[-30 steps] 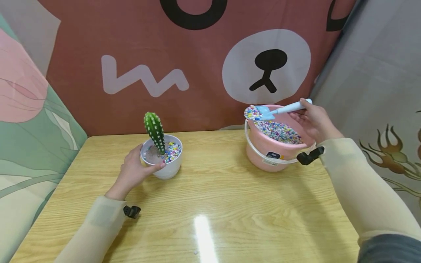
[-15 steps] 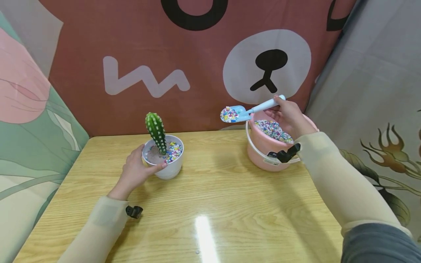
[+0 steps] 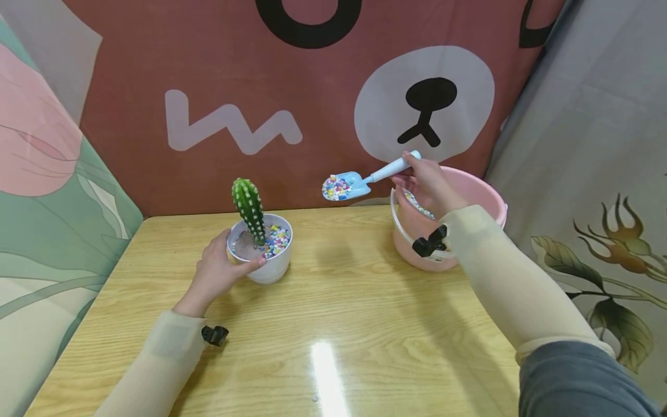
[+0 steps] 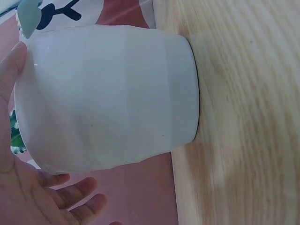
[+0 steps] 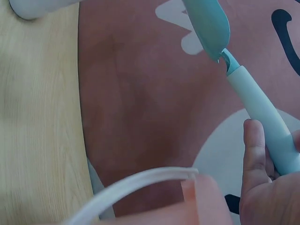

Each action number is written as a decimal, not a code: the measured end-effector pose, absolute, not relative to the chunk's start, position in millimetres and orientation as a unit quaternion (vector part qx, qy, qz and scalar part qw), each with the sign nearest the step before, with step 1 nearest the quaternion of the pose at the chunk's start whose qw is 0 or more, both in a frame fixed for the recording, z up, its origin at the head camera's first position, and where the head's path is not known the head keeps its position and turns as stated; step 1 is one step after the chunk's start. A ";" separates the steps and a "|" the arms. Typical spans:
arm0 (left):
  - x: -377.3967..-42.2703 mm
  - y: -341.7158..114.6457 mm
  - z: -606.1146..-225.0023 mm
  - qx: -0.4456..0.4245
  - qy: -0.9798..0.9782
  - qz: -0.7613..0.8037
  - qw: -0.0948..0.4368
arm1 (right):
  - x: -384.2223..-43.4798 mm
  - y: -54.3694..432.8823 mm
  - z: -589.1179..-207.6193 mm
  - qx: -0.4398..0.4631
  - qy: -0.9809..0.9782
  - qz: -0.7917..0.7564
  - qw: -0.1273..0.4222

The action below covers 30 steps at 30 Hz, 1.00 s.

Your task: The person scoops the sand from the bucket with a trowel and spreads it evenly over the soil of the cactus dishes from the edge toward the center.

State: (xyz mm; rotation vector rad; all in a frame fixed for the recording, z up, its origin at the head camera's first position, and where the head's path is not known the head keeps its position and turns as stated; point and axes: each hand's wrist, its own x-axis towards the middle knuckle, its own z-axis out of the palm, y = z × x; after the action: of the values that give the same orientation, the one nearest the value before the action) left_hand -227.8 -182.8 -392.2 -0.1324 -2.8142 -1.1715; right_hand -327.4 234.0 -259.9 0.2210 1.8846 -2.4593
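On the left of the head view, my left hand (image 3: 217, 273) grips the rim of a white flower pot (image 3: 272, 269), thumb on the near side. A green cactus (image 3: 249, 209) stands in the pot, with colourful pebbles (image 3: 277, 238) covering the right part inside. My right hand (image 3: 426, 184) holds the pale handle of a light blue toy shovel (image 3: 358, 183); its blade carries a heap of multicoloured pebbles (image 3: 336, 188). The blade is in the air, between the pot and the bucket. In the right wrist view, fingers wrap the shovel handle (image 5: 260, 110).
A pink bucket (image 3: 484, 194) with a white carrying handle (image 3: 400, 223) stands at the back right, holding more pebbles, partly hidden by my right hand. The wooden table (image 3: 292, 341) meets a printed cloth backdrop (image 3: 323, 121) at its far edge.
My right hand has carried the loaded shovel leftward from over the bucket to beyond its left rim. The left hand stays on the pot.
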 end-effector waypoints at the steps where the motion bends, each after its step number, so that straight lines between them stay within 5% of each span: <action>1: -227.8 -182.8 -392.2 -0.043 -0.922 -0.383 0.045 | -327.7 232.3 -261.0 0.071 0.609 -0.790 0.019; 30: -228.0 -181.1 -392.9 -0.034 -0.919 -0.389 0.048 | -335.1 177.9 -284.0 0.042 0.632 -0.773 0.031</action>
State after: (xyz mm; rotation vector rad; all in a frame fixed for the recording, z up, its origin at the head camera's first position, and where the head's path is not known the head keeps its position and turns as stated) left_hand -228.0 -181.1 -392.9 -0.1052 -2.8031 -1.1849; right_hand -335.1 177.9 -284.0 0.1303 1.9468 -2.3820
